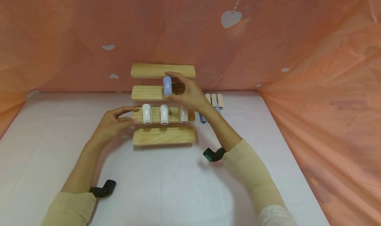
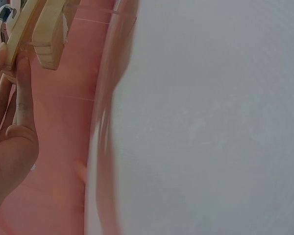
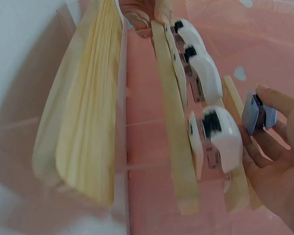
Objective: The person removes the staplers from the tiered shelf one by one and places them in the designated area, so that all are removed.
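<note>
My right hand point(image 1: 190, 93) pinches a lavender mini stapler point(image 1: 167, 85) between thumb and fingers, upright in front of the second board from the top of a wooden tiered rack point(image 1: 163, 136). In the right wrist view the stapler point(image 3: 257, 115) appears light blue, close to that board. Three white mini staplers, among them the middle one point(image 1: 164, 114), stand in a row on the board below. The rightmost white stapler point(image 1: 184, 114) sits under my right hand. My left hand point(image 1: 114, 121) grips the left end of this board, thumb and fingers on opposite faces point(image 2: 12, 112).
Right of the rack, several pale staplers point(image 1: 214, 101) stand side by side on the white table point(image 1: 178, 186). Lavender staplers point(image 1: 203, 118) lie in front of them, partly behind my right wrist. An orange curtain point(image 1: 178, 27) with white hearts hangs behind the rack.
</note>
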Demonstrator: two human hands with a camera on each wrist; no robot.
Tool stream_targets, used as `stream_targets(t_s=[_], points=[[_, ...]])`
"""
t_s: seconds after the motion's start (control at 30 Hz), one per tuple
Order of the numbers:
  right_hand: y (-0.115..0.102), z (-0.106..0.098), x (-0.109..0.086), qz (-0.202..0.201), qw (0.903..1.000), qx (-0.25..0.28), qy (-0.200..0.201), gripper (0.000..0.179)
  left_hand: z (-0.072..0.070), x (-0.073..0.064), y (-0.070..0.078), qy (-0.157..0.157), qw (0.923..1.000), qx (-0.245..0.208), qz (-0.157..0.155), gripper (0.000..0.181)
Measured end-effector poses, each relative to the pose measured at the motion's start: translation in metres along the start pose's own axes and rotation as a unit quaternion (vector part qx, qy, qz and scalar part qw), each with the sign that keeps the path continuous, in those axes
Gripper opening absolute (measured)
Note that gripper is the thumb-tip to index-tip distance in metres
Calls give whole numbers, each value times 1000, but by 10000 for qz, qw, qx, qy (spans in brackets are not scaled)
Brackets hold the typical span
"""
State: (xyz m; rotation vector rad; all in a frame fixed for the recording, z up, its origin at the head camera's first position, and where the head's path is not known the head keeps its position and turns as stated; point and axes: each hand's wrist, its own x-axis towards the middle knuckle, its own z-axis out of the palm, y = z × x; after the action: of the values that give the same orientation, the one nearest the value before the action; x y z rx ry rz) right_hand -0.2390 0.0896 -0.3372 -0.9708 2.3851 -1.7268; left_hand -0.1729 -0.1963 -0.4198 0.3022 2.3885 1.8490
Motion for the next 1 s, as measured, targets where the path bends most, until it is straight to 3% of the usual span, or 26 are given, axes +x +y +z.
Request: stream_targets(t_s=[0.27,0.5,1.0], points=[[7,-13,-10,-193,9998,-28,97,65,0,-1,-2,63,10000,7,12,43],[12,-27,-23,-146,9992,-267,267,63,-1,-2,-2,76,9999,49,-58,47],[25,-61,-52,78,9971,-569,505,64,5,1,-6,29,9996,-170,215,46]])
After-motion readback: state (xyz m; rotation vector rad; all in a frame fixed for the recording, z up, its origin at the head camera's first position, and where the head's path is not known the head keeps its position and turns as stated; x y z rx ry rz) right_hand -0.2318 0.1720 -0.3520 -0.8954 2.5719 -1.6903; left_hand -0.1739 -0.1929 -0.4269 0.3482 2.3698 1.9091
